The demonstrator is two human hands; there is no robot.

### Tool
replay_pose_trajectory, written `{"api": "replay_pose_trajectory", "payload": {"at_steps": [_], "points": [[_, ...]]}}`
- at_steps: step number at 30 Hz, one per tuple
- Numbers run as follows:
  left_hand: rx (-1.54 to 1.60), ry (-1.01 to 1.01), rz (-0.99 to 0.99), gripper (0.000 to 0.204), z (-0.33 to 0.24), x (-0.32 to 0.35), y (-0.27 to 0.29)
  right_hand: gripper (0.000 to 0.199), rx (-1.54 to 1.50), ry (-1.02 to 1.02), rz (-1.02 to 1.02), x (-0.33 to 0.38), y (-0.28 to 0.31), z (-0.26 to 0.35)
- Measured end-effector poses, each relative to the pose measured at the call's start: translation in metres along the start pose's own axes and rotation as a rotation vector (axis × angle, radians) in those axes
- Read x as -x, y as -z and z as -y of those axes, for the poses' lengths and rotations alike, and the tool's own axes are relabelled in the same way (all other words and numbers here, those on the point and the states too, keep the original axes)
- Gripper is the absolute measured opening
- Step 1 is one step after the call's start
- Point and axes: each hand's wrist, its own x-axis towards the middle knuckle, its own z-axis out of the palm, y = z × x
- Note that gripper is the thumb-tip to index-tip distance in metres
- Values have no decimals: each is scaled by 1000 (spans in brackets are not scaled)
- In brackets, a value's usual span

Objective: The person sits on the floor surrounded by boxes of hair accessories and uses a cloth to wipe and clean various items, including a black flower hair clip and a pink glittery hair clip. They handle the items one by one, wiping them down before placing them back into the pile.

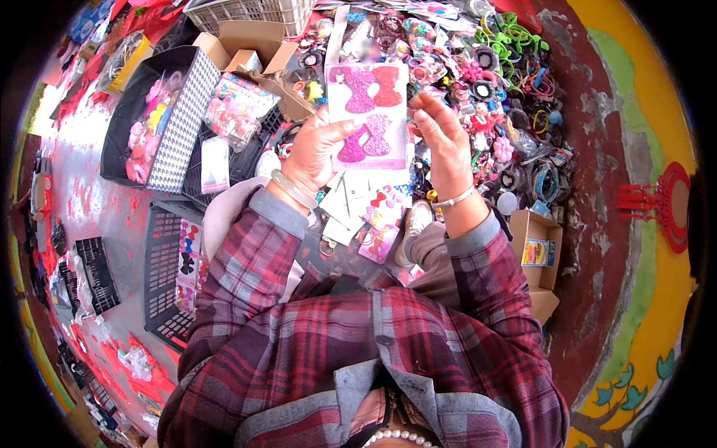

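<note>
My left hand (317, 148) grips the left edge of a white and pink card (367, 162), its thumb lying across the front. Mounted on the card are glittery bows: a bright pink bow (358, 91) and a red bow (387, 87) at the top, with purple-pink bows (376, 136) below. Beside the card's right edge is my right hand (446, 145), fingers loosely curled and apart, nothing visible in them. Beneath the card, white cards (347, 201) and another card with small bows (383, 220) lie between my feet.
A large heap of hair accessories (493, 112) spreads ahead and right. To the left stand a houndstooth-sided bin (179, 123), an open cardboard box (250, 33) and a black plastic basket (160, 269). A small cardboard box (523, 224) sits by my right knee.
</note>
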Motion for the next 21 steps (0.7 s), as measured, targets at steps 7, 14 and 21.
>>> {"api": "replay_pose_trajectory", "payload": {"at_steps": [7,14,21], "points": [[25,50,86,37,15,5,-9,19,-297,-141,61,7,-12,12],[-11,104,-19,28,23,-3,2,18,-329,-330,65,5,-2,0],[-134,53,-115,23,23,-8,15,23,-296,-345,74,2,-12,-13]]}}
